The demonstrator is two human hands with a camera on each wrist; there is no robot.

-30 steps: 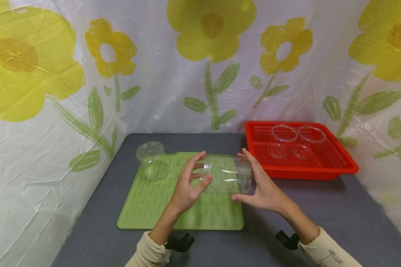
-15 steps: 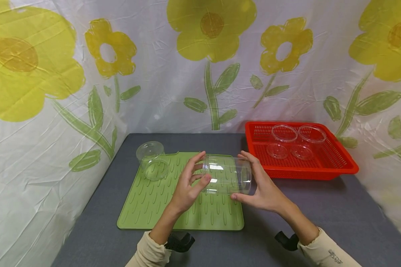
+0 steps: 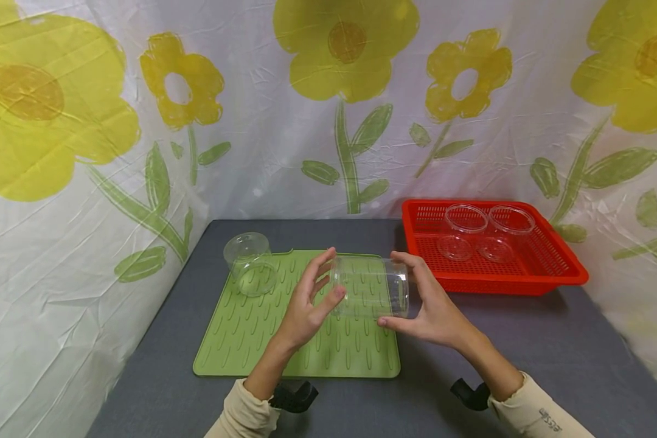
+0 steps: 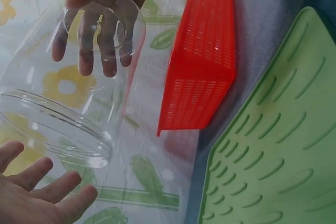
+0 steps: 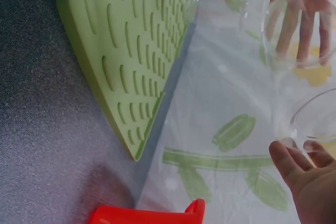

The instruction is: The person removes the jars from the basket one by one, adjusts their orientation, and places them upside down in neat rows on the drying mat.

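A clear plastic jar [image 3: 369, 295] sits in the middle of the head view. It is round and see-through, shiny, and it lies on its side in the air, over the green mat [image 3: 252, 340]. The mat is soft-looking and flat, with rows of little raised bumps shaped like drops.

The left hand [image 3: 306, 304] holds one end of the jar. Its thumb is below and its fingers are spread and bent a little around the end. The right hand [image 3: 429, 307] holds the other end, with its thumb low and its fingers curved over the top. Both wrists point in from the bottom of the frame, with cream sleeves [image 3: 531, 413] on the arms. In the left wrist view the jar [image 4: 68, 103] fills the left side, and the right hand's fingers [image 4: 100, 51] show through its clear bottom.

A second clear jar [image 3: 249, 263] lies tipped at the upper left corner of the mat. A red basket [image 3: 547, 267] full of tiny holes sits at the right of the frame on the grey table [image 3: 525, 347]. Two clear round cups [image 3: 487, 234] stand inside it, side by side. A crinkly white cloth with yellow flowers [image 3: 345, 48] hangs behind.
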